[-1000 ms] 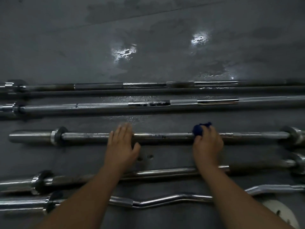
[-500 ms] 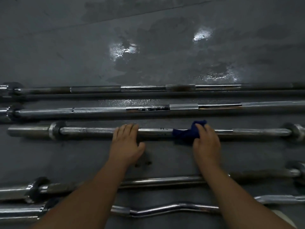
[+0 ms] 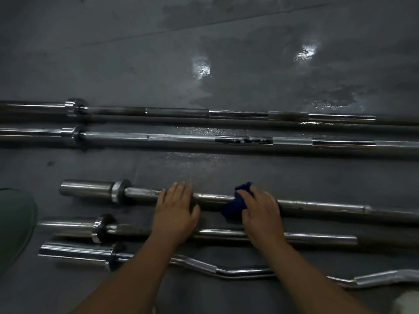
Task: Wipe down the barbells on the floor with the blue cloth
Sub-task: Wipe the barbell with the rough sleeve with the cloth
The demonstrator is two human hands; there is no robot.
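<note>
- Head view: my left hand [image 3: 175, 214] lies flat on the shaft of the short barbell [image 3: 317, 206], fingers straight and close together, thumb held out to the side, palm pressing down just inside the bar's left collar.
- My right hand [image 3: 260, 211] sits on the same shaft, just to the right of the left hand and apart from it. It presses the blue cloth [image 3: 233, 207] against the steel, with fingers together and laid nearly straight over the bundle.
- The cloth is bunched on the short barbell's shaft under my right palm. One dark fold shows past my fingertips on the far side of the bar, and more spills out beside my thumb.
- Beyond the short barbell, two long barbells lie parallel to it on the grey floor [image 3: 136, 64]. The second long barbell [image 3: 181, 139] is the closer of the pair and the far long barbell [image 3: 176, 112] lies behind that.
- On the near side of the short barbell lies another straight bar [image 3: 317, 238], partly crossed by both my wrists. Nearer still is a chrome EZ curl bar [image 3: 244, 273] with its wavy shaft.
- Far beyond the short barbell, two bright reflections [image 3: 201, 68] shine on the floor.
- Left of the short barbell's sleeve, a green shape [image 3: 13, 223] cuts into the frame; I cannot tell what it is.
</note>
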